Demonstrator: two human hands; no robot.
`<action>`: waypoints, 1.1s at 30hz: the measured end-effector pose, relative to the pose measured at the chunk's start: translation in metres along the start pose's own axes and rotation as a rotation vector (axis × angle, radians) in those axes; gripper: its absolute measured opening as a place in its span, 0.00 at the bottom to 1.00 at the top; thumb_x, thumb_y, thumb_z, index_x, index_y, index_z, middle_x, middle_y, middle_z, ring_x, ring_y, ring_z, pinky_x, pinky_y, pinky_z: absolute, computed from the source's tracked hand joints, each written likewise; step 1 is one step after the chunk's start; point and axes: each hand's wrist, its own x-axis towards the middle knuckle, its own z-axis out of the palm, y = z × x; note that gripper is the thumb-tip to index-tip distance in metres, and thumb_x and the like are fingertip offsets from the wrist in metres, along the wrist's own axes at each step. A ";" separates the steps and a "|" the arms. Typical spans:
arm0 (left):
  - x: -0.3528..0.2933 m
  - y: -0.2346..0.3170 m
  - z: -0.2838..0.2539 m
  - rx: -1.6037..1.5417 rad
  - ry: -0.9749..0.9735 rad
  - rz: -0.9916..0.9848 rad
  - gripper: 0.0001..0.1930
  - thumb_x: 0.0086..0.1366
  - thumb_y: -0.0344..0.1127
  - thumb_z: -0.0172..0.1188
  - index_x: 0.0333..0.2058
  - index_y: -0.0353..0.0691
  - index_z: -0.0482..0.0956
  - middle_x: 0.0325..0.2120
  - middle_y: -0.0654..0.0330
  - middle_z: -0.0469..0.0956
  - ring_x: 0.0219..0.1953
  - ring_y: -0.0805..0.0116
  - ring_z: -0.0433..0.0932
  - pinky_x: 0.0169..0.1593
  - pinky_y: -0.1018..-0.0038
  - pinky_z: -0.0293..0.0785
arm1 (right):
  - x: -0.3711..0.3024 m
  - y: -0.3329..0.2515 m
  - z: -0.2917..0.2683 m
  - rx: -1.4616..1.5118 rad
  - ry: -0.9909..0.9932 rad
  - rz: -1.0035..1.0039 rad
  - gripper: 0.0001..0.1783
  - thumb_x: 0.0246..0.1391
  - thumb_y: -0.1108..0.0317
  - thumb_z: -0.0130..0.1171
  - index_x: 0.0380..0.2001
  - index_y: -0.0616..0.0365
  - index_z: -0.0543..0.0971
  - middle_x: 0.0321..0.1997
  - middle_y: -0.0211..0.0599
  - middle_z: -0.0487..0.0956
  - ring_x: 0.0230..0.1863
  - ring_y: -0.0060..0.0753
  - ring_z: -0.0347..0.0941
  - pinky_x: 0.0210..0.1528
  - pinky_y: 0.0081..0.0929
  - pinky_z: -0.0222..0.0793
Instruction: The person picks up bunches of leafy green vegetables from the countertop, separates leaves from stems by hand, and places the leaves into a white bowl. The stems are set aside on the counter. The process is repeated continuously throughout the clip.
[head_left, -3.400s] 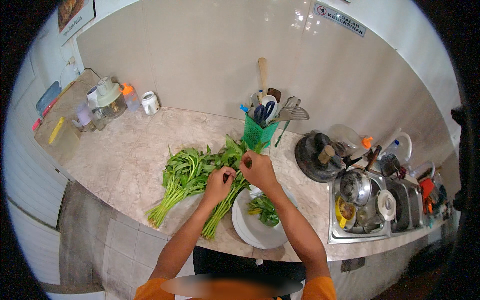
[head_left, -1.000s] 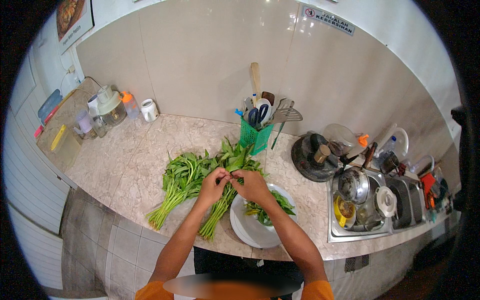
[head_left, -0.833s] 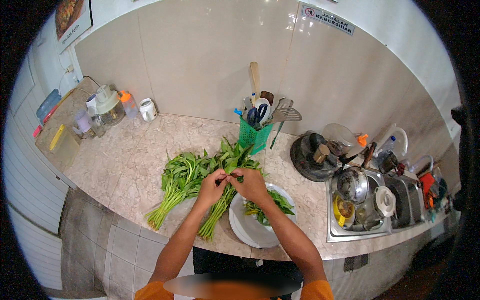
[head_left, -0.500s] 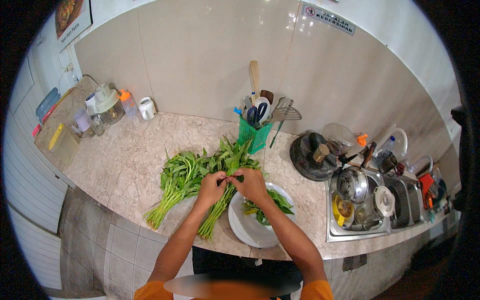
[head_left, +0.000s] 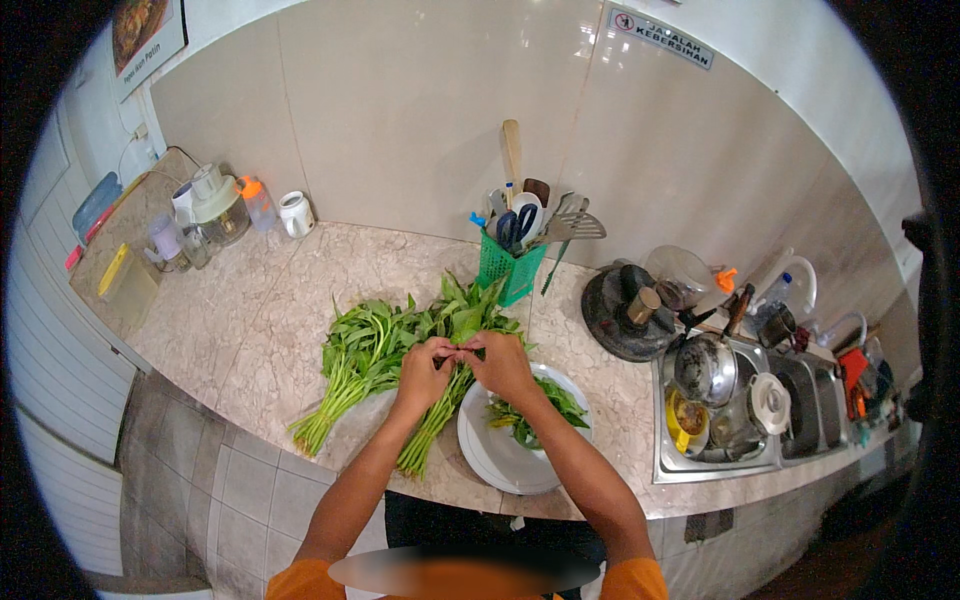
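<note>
Head view, the only one.

Item: my left hand [head_left: 427,372] and my right hand [head_left: 498,365], fingertips drawn together over the right bunch [head_left: 432,430]. Whether they close on a leaf or stem I cannot tell; the pinch is too small.

Item: left bunch [head_left: 338,405], alongside, on the marbled counter [head_left: 265,300]. Both lie stems toward me, leaves toward the wall, presumably to keep the leafy part under my fingers.

Item: white plate [head_left: 490,467], beside the right bunch and below my right wrist; set there, I judge, for a short reach. Contents: loose leaves [head_left: 560,404], partly hidden by my forearm.

Item: green basket [head_left: 510,275], against the wall. Contents, upright: blue-handled scissors [head_left: 516,226], slotted turner [head_left: 578,228], wooden-handled tool [head_left: 512,150], likely stood so for grabbing by the handle.

Item: steel sink [head_left: 668,474]. Contents: yellow vessel [head_left: 684,432], white-lidded pot [head_left: 770,405], blackened pan [head_left: 703,368] at its edge.
</note>
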 end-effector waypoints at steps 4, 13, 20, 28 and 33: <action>0.000 -0.005 0.003 -0.006 0.008 -0.008 0.11 0.59 0.25 0.69 0.41 0.34 0.81 0.34 0.53 0.88 0.40 0.52 0.85 0.48 0.61 0.77 | 0.004 0.003 0.002 -0.010 -0.034 -0.031 0.13 0.52 0.60 0.72 0.35 0.57 0.86 0.34 0.42 0.87 0.37 0.54 0.84 0.43 0.48 0.79; 0.000 -0.004 0.001 -0.028 -0.023 -0.070 0.11 0.59 0.25 0.68 0.41 0.33 0.80 0.36 0.53 0.88 0.40 0.54 0.85 0.51 0.64 0.75 | 0.004 -0.008 0.004 -0.135 0.008 0.004 0.14 0.51 0.61 0.69 0.32 0.64 0.84 0.34 0.48 0.87 0.37 0.52 0.84 0.41 0.45 0.80; -0.002 0.001 -0.001 -0.048 -0.039 -0.023 0.12 0.58 0.25 0.69 0.41 0.35 0.80 0.36 0.54 0.88 0.37 0.58 0.86 0.50 0.65 0.75 | 0.006 -0.006 0.010 -0.257 0.057 0.017 0.12 0.52 0.61 0.66 0.31 0.60 0.84 0.32 0.50 0.85 0.36 0.56 0.84 0.41 0.54 0.79; -0.003 0.002 0.000 -0.006 -0.018 0.019 0.11 0.59 0.26 0.71 0.40 0.37 0.83 0.35 0.58 0.89 0.38 0.60 0.86 0.49 0.67 0.76 | 0.014 -0.006 -0.021 0.102 0.080 -0.009 0.12 0.49 0.65 0.67 0.35 0.60 0.86 0.35 0.46 0.87 0.35 0.49 0.85 0.46 0.41 0.80; -0.004 -0.003 0.000 -0.031 -0.038 0.048 0.12 0.59 0.26 0.71 0.43 0.38 0.84 0.37 0.57 0.88 0.39 0.60 0.87 0.48 0.67 0.77 | -0.002 -0.024 -0.071 0.167 -0.070 -0.008 0.13 0.51 0.65 0.67 0.39 0.57 0.87 0.35 0.43 0.87 0.31 0.43 0.84 0.43 0.37 0.79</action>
